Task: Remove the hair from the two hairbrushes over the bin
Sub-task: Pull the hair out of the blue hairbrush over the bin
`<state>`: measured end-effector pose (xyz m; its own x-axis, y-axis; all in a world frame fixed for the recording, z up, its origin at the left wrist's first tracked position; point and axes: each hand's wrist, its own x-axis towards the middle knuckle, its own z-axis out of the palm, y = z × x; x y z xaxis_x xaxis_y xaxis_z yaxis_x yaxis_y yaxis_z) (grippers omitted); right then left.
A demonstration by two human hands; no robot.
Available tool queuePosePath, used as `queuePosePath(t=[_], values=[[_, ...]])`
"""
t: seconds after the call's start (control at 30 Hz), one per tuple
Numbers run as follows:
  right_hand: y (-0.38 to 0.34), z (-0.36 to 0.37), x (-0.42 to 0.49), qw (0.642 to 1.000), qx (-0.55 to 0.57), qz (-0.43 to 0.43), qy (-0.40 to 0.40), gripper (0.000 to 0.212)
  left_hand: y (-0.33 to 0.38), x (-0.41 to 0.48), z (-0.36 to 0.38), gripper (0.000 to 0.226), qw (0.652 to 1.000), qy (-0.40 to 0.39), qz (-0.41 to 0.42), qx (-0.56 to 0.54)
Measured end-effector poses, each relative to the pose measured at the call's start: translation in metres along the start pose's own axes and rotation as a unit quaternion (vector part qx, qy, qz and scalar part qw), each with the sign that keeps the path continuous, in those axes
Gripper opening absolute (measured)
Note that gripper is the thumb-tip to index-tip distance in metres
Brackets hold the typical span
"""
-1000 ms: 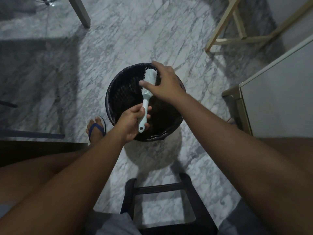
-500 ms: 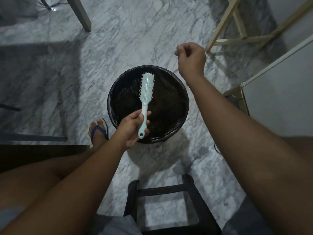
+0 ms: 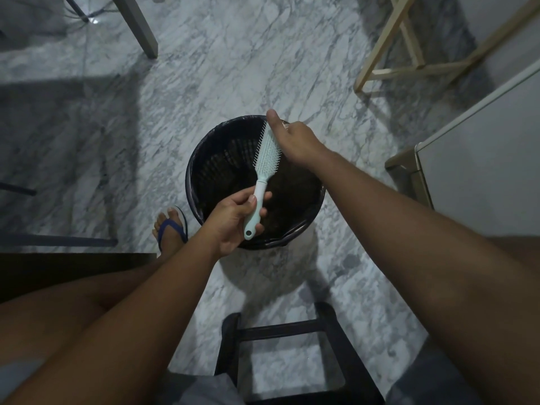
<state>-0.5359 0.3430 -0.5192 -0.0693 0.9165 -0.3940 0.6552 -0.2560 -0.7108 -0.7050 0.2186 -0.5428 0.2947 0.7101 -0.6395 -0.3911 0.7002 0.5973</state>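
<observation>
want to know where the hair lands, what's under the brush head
The hairbrush head hangs over the open black bin, its mesh wall showing on the left. The right hand covers part of the far rim, and the bottom is too dark to read.

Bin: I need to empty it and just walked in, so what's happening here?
A seated person holds a pale green brush by its handle in the left hand, above the black bin. The right hand is at the far end of the brush head, thumb against the bristles, its other fingers mostly hidden behind. Whether it has hold of any hair cannot be seen. Only one brush is in view.
</observation>
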Motion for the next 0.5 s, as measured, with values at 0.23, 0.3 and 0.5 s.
queuePosePath(t=[0.23,0.3,0.5], values=[[0.018,-0.006,-0.002,0.99,-0.097,-0.03,0.101,0.077,-0.004,0.001,0.0,0.034,1.0,-0.013,-0.012,0.005],[0.023,-0.009,-0.004,0.979,-0.124,-0.016,0.163,0.076,0.001,0.002,0.004,0.034,1.0,-0.02,-0.012,-0.008],[0.028,0.008,-0.014,0.979,-0.122,-0.07,0.148,0.048,0.006,0.008,0.005,0.036,0.996,0.012,-0.011,-0.086]])
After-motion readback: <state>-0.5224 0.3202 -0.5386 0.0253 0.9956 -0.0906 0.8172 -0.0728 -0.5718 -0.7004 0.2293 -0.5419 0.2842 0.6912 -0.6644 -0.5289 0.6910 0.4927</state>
